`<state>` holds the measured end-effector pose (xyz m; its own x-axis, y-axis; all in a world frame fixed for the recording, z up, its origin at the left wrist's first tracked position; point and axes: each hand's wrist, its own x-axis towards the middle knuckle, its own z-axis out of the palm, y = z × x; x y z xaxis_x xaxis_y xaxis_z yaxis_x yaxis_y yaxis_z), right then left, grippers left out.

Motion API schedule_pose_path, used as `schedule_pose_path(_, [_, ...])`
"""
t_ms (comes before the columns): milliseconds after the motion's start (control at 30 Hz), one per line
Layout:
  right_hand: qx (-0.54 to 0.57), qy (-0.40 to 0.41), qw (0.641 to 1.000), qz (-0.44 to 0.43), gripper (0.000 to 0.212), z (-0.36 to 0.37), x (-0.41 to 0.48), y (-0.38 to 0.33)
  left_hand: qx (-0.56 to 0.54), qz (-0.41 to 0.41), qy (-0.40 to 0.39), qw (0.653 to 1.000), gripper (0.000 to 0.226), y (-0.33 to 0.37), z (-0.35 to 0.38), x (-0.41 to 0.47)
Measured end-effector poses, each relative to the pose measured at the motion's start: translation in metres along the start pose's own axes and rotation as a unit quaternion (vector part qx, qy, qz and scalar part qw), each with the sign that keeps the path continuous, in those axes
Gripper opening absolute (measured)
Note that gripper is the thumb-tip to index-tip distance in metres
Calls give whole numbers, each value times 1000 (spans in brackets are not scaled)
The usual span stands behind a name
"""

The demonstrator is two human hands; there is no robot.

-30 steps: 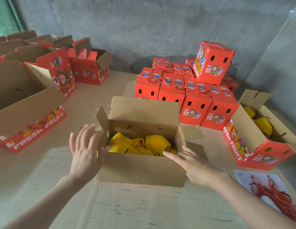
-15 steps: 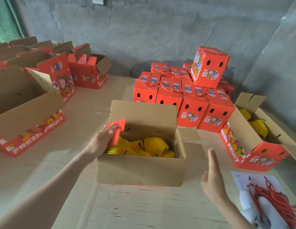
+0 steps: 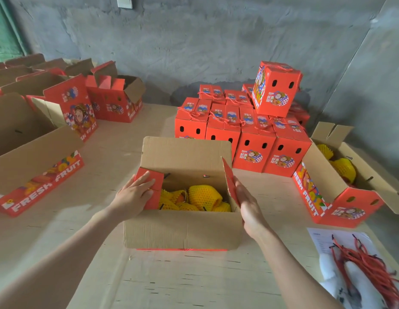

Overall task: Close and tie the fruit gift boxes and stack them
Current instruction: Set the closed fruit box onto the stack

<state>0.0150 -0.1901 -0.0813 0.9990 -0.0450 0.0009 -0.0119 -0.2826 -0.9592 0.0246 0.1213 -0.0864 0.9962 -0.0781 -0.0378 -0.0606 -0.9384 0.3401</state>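
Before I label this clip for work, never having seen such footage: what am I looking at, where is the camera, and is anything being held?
There is no machine here. A camera worn on a person's head looks forward and down, so the two bare arms are the wearer's own. On the table stands an open cardboard box of fruit in yellow foam nets. The left hand presses the left flap inward with straight fingers; the right hand lies flat against the right flap. Nothing is gripped. Behind stand closed red boxes, tied with cord. More open boxes sit at both sides, and red cords lie on paper at the near right.
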Motion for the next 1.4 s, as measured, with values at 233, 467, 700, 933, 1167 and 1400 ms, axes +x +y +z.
schedule_pose_path(233, [-81,-59,990,-102,45,0,-13,9,-17,26,15,999,46,-1,-8,4])
schedule_pose_path(467, [-284,-63,941,-170,49,-14,3,-9,-186,15,92,978,60,3,-8,-5])
schedule_pose_path(700, [-403,-243,863,-184,60,-49,3,-10,-121,87,96,984,43,-6,-15,-8])
schedule_pose_path(933, [-536,-263,772,-216,106,-48,-8,-2,-210,123,57,968,25,-23,-25,-2])
schedule_pose_path(1167, [-376,-277,869,-165,87,-48,-3,-3,-265,101,41,958,12,-30,-23,1])
schedule_pose_path(1400, [-254,-214,931,-151,78,-37,-9,1,-344,94,-28,934,6,-37,-23,3])
